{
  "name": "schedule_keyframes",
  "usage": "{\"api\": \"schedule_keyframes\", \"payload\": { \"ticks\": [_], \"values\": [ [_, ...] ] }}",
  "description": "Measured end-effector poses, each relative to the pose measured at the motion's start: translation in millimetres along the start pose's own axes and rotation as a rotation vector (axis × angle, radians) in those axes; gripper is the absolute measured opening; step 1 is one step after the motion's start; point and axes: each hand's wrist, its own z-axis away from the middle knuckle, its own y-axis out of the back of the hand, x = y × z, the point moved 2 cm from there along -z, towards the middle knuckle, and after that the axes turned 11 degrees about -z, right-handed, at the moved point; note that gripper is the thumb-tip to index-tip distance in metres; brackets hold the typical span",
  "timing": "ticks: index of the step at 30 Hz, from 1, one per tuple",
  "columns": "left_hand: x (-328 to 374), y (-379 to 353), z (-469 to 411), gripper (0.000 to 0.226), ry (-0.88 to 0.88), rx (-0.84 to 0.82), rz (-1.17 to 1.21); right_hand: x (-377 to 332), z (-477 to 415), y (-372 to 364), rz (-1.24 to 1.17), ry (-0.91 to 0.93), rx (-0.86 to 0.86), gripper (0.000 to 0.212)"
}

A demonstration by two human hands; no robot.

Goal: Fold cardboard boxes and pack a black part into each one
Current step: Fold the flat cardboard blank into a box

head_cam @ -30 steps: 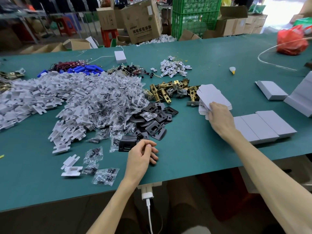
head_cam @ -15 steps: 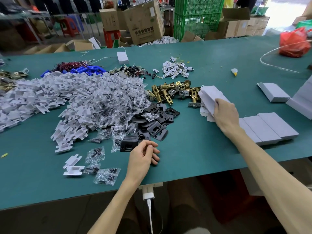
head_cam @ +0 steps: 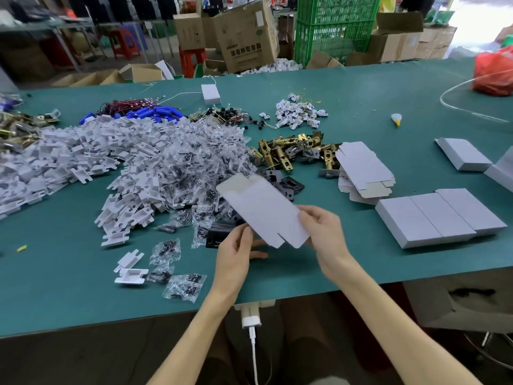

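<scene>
A flat white box blank (head_cam: 263, 209) hangs tilted above the green table (head_cam: 69, 273). My right hand (head_cam: 323, 234) grips its near right edge, and my left hand (head_cam: 236, 254) holds its lower left edge from below. Under the blank lies a black part (head_cam: 218, 234), half hidden. More black parts (head_cam: 286, 184) are piled just beyond it. A stack of flat blanks (head_cam: 363, 173) lies to the right. Three folded white boxes (head_cam: 441, 216) sit side by side at the near right.
A big heap of white plastic pieces (head_cam: 83, 162) and bagged screws (head_cam: 194, 162) covers the left middle. Brass latches (head_cam: 291, 151) lie behind the black parts. Another folded box (head_cam: 463, 154) and a red bag (head_cam: 494, 73) are at the right. A charger (head_cam: 251, 320) hangs off the near edge.
My right hand lifted one blank off the stack and brought it leftward in front of me. My left hand rose from the table beside the black part and took the blank's lower edge.
</scene>
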Motion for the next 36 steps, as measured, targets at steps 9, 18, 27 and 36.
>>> {"api": "schedule_keyframes", "payload": {
  "ticks": [9, 18, 27, 36],
  "values": [
    [2.0, 11.1, 0.3, 0.058, 0.075, 0.026, 0.281, 38.2, 15.2, -20.9, -0.270, -0.200, -0.087, 0.025],
    [9.5, 12.6, 3.9, 0.094, 0.049, -0.083, 0.213, 42.6, 16.7, -19.2, -0.171, -0.154, -0.221, 0.027],
    [5.7, 17.9, -0.4, 0.071, 0.063, -0.082, 0.279, 40.1, 23.1, -25.6, -0.101, -0.044, -0.342, 0.026],
    [3.4, 24.7, -1.6, 0.112, 0.150, -0.015, 0.436, 34.9, 28.5, -25.1, -0.185, -0.041, -0.470, 0.076]
  ]
}}
